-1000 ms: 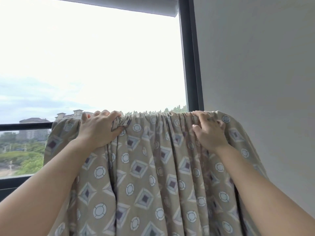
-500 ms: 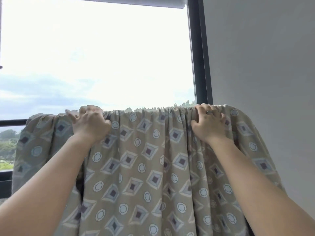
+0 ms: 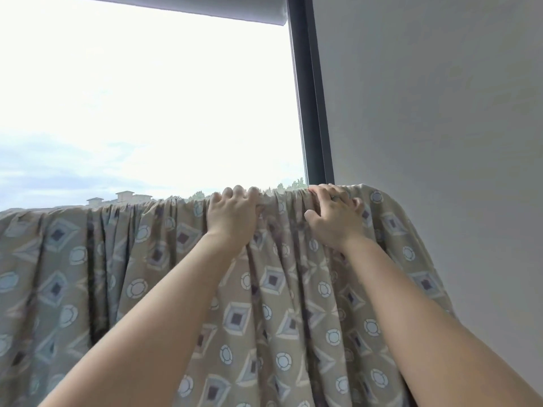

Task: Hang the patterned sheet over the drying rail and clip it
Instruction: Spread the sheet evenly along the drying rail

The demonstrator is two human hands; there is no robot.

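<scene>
While arms reach up, left hand and right hand fingers curl, clamped on patterned sheet top fold.

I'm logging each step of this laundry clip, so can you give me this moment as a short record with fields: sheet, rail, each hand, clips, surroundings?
sheet: patterned sheet draped over the top line, hanging down in folds, bunched between the hands
rail: hidden under the sheet's top fold
left hand: left hand on the top edge, fingers curled over it
right hand: right hand on the top edge close beside the left hand, near the sheet's right end
clips: none visible
surroundings: window frame behind, plain wall to the right
</scene>
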